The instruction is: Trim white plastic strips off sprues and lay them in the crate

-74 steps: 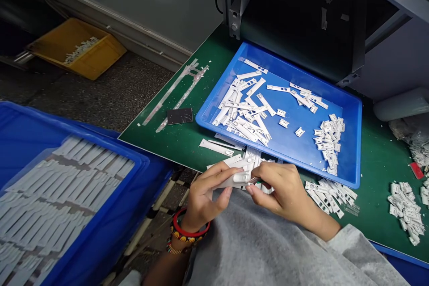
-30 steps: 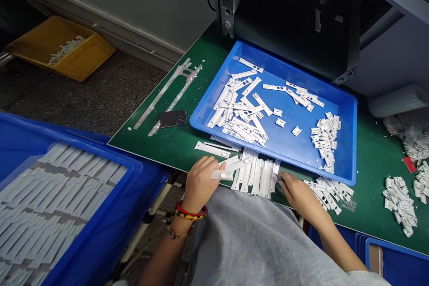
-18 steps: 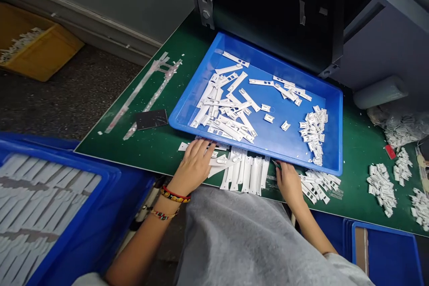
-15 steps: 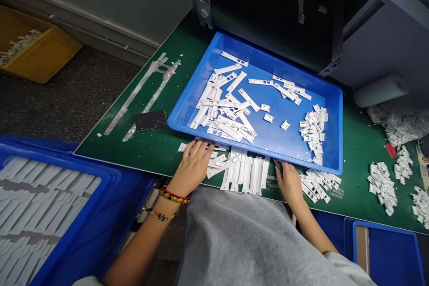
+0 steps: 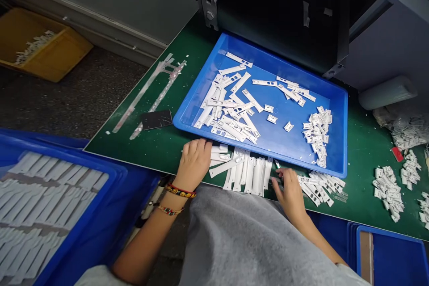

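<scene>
My left hand (image 5: 194,163) is palm down at the table's front edge, fingers close together and bent over the ends of white plastic strips (image 5: 226,167). Its fingertips are hidden; strip ends stick out to its right. Beside them, more strips (image 5: 248,172) lie in an upright row below the tray rim. My right hand (image 5: 288,192) rests to the right of this row, thumb apart from the fingers, with nothing visible between them. A small thin tool (image 5: 277,165), too small to name surely, lies just beyond its fingertips.
A blue tray (image 5: 254,145) holds loose strips and small white clips (image 5: 317,134). Strips with holes (image 5: 317,187) and clip piles (image 5: 389,192) lie to the right. A black plate (image 5: 157,119) lies left. Lower left, a blue bin (image 5: 114,174) holds rows of strips. A metal frame (image 5: 209,9) stands behind.
Earlier, both hands worked together on one strip, then moved apart. The left hand set its strip down among the others and its fingers have drawn in. My right hand has let go of the small tool.
</scene>
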Motion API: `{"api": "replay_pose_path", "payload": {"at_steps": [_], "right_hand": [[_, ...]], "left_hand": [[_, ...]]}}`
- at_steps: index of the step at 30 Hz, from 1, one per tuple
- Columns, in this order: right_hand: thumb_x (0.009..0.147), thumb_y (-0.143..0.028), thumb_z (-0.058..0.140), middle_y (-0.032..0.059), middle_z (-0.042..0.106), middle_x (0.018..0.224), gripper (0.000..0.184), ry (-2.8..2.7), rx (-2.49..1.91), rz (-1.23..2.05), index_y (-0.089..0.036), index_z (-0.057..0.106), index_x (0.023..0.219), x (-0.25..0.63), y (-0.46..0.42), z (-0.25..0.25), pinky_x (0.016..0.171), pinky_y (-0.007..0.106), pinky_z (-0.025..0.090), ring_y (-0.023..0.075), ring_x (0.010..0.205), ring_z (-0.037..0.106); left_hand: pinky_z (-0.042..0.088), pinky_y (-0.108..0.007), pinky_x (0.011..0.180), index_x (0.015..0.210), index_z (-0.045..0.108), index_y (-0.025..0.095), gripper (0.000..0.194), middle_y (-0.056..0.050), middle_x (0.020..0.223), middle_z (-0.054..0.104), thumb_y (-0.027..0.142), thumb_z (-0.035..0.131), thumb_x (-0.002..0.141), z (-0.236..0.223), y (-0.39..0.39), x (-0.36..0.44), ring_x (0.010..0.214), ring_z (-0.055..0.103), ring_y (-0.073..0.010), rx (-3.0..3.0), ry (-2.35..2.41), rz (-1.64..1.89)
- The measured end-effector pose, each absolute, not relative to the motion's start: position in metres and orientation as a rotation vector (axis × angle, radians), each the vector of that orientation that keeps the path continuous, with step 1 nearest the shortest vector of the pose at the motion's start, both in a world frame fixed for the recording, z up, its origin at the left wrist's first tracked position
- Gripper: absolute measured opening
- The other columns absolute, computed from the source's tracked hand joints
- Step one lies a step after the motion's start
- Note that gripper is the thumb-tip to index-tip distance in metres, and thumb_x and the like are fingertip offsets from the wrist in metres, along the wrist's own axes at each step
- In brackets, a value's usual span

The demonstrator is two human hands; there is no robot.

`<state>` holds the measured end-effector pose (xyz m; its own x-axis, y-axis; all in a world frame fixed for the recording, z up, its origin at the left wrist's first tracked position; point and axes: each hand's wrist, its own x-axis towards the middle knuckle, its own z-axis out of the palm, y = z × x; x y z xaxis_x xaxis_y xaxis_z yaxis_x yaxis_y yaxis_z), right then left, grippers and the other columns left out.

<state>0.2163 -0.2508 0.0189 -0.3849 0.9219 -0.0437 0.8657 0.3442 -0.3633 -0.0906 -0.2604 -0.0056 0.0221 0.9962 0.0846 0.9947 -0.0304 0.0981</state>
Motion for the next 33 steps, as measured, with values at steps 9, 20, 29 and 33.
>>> {"api": "replay_pose_path", "payload": {"at_steps": [9,20,29,33], "right_hand": [[0.098,-0.041,0.042,0.0162,0.06,0.11,0.045,-2.365,-1.767,0.845,-0.013,0.044,0.134,0.202,-0.249,0.018,0.07,0.04,0.055,0.0256,0.084,0.065],[0.092,-0.032,0.051,0.0153,0.059,0.109,0.047,-2.188,-1.718,1.183,-0.012,0.046,0.134,0.18,-0.236,0.015,0.068,0.038,0.057,0.0203,0.074,0.064],[0.083,-0.026,0.057,0.0142,0.056,0.119,0.058,-1.915,-1.473,1.618,-0.018,0.044,0.139,0.142,-0.239,0.006,0.07,0.035,0.061,0.0212,0.091,0.063],[0.078,-0.022,0.056,0.0147,0.055,0.127,0.064,-1.684,-1.377,1.831,-0.019,0.04,0.14,0.135,-0.242,0.001,0.074,0.035,0.06,0.0235,0.105,0.062]], "left_hand": [[0.048,-0.04,0.072,0.096,0.06,0.014,0.019,-0.015,0.089,0.064,0.013,0.044,0.088,0.006,-0.268,-0.089,0.081,0.062,-0.0298,2.098,2.195,0.195],[0.045,-0.03,0.052,0.104,0.059,0.011,0.053,-0.014,0.098,0.065,0.059,0.044,0.089,0.013,-0.276,-0.053,0.078,0.069,-0.0289,1.677,2.307,0.072],[0.05,-0.032,0.06,0.106,0.055,0.013,0.068,-0.016,0.103,0.068,0.072,0.061,0.072,0.026,-0.272,-0.029,0.091,0.07,-0.0328,1.548,2.205,0.067],[0.052,-0.033,0.067,0.109,0.053,0.016,0.062,-0.014,0.105,0.068,0.061,0.071,0.071,0.02,-0.275,-0.021,0.099,0.068,-0.0318,1.479,2.202,0.174]]}}
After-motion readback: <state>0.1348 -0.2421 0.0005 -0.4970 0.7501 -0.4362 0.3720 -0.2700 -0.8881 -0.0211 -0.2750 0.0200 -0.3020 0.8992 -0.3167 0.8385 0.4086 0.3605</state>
